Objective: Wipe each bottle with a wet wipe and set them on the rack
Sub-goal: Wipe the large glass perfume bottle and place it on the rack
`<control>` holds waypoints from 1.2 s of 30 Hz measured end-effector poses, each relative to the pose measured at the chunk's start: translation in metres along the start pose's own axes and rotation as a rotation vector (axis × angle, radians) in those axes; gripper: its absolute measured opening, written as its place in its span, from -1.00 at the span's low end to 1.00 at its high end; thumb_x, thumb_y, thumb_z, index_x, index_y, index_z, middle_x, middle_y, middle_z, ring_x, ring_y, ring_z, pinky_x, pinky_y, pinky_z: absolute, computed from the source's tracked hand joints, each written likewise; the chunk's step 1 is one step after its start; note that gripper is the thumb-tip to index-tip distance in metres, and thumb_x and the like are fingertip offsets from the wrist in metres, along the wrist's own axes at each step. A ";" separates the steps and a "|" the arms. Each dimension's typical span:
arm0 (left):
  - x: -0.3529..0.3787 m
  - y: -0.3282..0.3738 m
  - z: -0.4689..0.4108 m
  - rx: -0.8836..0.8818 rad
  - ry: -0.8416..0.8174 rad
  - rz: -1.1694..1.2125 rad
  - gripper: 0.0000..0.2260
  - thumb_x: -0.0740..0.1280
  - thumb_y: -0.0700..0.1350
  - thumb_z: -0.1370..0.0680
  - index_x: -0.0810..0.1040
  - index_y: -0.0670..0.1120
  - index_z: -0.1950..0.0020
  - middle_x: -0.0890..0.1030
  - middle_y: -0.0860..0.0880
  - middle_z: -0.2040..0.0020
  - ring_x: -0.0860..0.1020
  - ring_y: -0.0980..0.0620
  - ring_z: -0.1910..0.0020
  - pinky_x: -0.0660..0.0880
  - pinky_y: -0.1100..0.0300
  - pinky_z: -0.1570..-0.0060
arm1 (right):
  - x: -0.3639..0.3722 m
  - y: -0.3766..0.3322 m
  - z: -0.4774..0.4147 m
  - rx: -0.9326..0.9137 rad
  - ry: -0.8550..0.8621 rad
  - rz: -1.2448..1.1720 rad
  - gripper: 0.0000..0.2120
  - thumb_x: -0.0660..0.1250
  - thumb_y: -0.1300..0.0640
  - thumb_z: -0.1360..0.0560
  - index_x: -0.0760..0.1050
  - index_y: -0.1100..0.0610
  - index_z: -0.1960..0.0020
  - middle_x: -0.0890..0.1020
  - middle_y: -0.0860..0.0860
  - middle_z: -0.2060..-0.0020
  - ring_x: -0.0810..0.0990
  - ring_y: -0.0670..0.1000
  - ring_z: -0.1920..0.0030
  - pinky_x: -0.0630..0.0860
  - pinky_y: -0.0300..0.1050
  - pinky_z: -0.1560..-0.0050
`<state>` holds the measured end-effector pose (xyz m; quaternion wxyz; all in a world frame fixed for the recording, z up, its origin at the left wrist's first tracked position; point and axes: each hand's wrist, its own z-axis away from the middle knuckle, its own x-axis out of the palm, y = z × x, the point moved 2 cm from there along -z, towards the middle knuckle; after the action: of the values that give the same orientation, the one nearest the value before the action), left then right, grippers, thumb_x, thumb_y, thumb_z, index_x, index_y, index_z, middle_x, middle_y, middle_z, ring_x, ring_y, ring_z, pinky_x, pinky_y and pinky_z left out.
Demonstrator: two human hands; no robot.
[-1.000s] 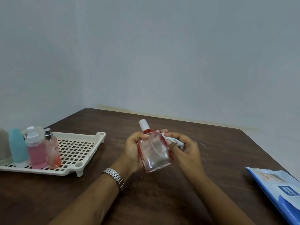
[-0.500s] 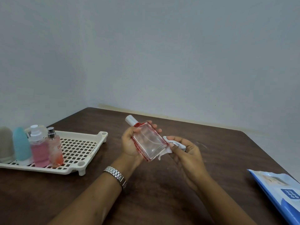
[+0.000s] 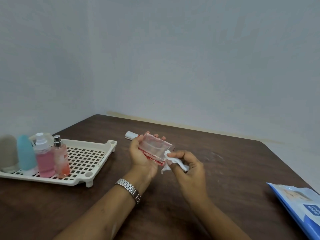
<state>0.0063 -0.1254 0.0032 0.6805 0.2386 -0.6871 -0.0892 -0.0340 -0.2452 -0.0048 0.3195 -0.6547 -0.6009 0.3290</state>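
Head view: rack (image 3: 72,182) on dark wooden table (image 3: 225,170), grey walls (image 3: 190,58).

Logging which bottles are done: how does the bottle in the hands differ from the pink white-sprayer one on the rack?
The clear red-edged bottle lies tilted in the left hand; the pink spray bottle stands upright on the rack. The held one is flat-sided and looks nearly empty; the pink one is round and holds pink liquid. A wet wipe in the right hand touches only the held one.
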 end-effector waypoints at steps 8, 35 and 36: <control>0.007 -0.014 0.011 -0.018 -0.023 -0.018 -0.80 0.14 -0.08 -0.55 0.49 -0.14 -0.01 0.56 -0.15 0.22 0.59 -0.16 0.21 0.52 -0.06 0.04 | -0.018 0.008 -0.008 0.253 0.180 -0.194 -0.85 0.35 0.36 -0.46 0.57 0.13 0.16 0.67 -0.01 0.21 0.64 0.00 0.11 0.59 -0.08 0.11; 0.004 -0.002 0.012 0.159 0.176 -0.526 -0.48 0.28 0.41 -0.21 0.41 0.13 -0.02 0.50 -0.01 0.04 0.56 -0.02 0.04 0.56 -0.02 0.01 | -0.010 -0.011 -0.003 -0.406 -0.105 0.407 -0.84 0.37 0.19 -0.42 0.65 0.02 0.04 0.64 -0.17 0.10 0.59 -0.16 0.07 0.52 -0.31 0.09; 0.004 -0.004 0.013 0.150 0.162 -0.561 -0.54 0.23 0.38 -0.29 0.41 0.12 -0.02 0.51 -0.01 0.05 0.55 0.02 0.08 0.56 0.03 0.07 | -0.010 -0.012 -0.003 -0.439 -0.129 0.466 -0.83 0.34 0.13 -0.44 0.65 0.01 0.02 0.62 -0.20 0.10 0.58 -0.18 0.06 0.49 -0.36 0.08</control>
<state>-0.0051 -0.1332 0.0047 0.6622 0.4749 -0.5427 -0.2035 -0.0387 -0.2547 0.0073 0.0481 -0.8057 -0.5105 0.2964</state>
